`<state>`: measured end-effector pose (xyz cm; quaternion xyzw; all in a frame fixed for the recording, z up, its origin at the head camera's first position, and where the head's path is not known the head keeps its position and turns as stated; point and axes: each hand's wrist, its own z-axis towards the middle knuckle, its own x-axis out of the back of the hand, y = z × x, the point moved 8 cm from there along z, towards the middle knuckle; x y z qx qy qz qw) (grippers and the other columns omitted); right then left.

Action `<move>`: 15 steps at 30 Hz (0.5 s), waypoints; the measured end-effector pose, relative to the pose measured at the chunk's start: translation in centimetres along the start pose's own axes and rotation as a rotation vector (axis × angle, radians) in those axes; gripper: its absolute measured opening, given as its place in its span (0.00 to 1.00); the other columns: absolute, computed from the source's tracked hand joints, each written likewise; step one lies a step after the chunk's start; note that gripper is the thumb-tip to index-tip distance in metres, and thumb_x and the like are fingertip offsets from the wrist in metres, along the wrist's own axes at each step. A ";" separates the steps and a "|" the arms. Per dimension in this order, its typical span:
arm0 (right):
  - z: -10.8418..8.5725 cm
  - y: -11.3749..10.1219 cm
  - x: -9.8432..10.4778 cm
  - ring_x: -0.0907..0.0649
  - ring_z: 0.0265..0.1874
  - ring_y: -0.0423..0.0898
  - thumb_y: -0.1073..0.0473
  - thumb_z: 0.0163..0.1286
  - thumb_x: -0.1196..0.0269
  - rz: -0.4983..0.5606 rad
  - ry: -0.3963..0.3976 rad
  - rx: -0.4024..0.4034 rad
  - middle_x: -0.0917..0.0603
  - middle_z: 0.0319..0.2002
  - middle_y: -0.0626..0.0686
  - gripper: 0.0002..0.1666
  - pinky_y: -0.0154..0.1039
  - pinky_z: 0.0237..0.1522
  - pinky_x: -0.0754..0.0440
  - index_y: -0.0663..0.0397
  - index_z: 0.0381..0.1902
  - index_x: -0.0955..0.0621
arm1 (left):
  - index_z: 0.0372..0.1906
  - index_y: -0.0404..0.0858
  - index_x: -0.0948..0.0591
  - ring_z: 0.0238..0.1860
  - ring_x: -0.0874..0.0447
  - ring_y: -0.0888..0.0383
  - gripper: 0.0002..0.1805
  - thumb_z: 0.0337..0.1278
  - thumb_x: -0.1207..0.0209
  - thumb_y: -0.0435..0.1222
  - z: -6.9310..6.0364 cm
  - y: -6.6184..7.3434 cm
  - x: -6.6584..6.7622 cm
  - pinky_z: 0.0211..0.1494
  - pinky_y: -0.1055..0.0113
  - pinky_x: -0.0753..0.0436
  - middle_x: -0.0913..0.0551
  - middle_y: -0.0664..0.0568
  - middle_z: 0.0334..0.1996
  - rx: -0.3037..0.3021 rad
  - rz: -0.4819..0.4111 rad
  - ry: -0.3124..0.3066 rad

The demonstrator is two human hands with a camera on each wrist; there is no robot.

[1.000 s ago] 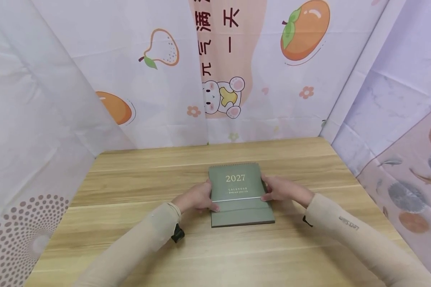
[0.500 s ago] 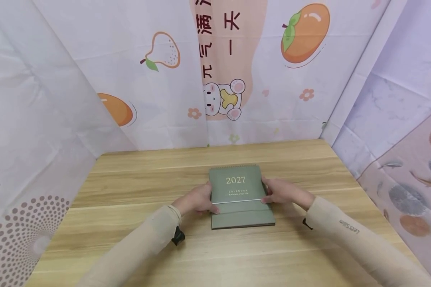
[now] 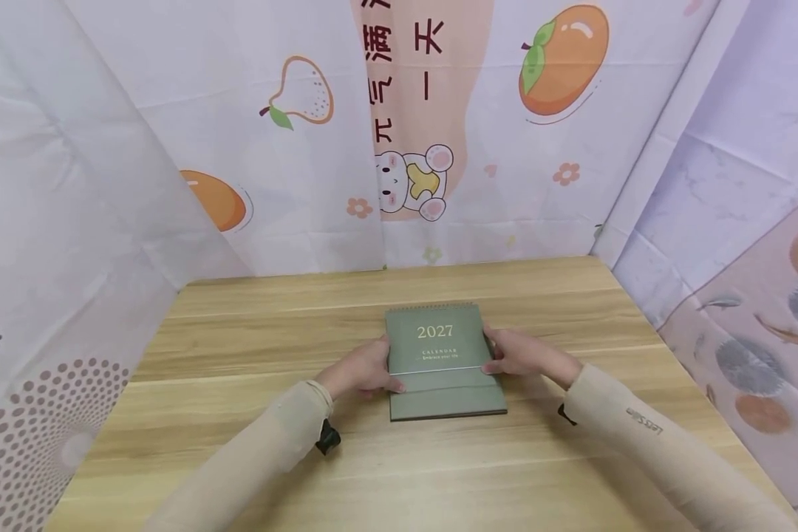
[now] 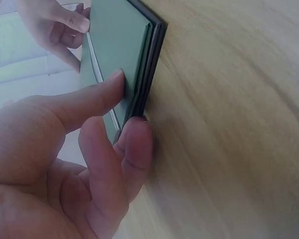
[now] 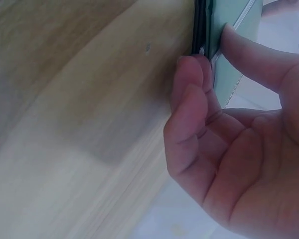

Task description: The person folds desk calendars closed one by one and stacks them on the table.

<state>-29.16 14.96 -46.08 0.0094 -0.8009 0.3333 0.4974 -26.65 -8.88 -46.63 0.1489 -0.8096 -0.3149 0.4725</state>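
A green desk calendar (image 3: 439, 343) marked 2027, spiral-bound along its far edge, lies folded flat on the wooden table. My left hand (image 3: 366, 367) grips its left edge, thumb on the cover and fingers curled at the side. On the opposite edge my right hand (image 3: 522, 352) pinches it the same way. In the left wrist view the thumb presses the green cover (image 4: 114, 45) beside a pale band, and dark layers show along the calendar's edge. The right wrist view has curled fingers (image 5: 189, 109) against the side of the calendar (image 5: 220, 20).
The wooden table (image 3: 253, 340) extends around the calendar on all sides. Behind it hangs a printed curtain (image 3: 319, 177) with fruit and a cartoon animal. Another patterned cloth (image 3: 738, 295) borders the right side, and a dotted one (image 3: 46, 428) the left.
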 end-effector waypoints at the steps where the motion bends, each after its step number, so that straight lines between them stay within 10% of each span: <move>1: 0.0 0.2 0.0 0.22 0.29 0.44 0.57 0.68 0.29 0.012 -0.002 -0.002 0.16 0.32 0.53 0.53 0.40 0.37 0.22 0.82 0.73 0.47 | 0.79 0.34 0.46 0.16 0.25 0.56 0.55 0.51 0.24 0.36 0.1 0.0 0.0 0.16 0.62 0.20 0.22 0.45 0.32 -0.008 -0.004 0.002; 8: -0.7 0.9 0.4 0.28 0.22 0.40 0.55 0.69 0.30 0.060 0.021 0.047 0.21 0.24 0.49 0.54 0.36 0.28 0.27 0.81 0.74 0.48 | 0.67 0.32 0.29 0.19 0.24 0.58 0.39 0.52 0.24 0.37 -0.1 0.5 0.0 0.20 0.64 0.22 0.21 0.50 0.27 -0.130 0.046 0.087; 15: -2.2 1.6 2.6 0.15 0.41 0.52 0.55 0.71 0.32 0.025 0.029 0.111 0.14 0.44 0.61 0.50 0.50 0.45 0.16 0.77 0.75 0.46 | 0.61 0.35 0.22 0.20 0.30 0.61 0.32 0.56 0.27 0.47 -1.7 1.1 0.6 0.21 0.66 0.29 0.25 0.57 0.20 -0.227 0.241 0.214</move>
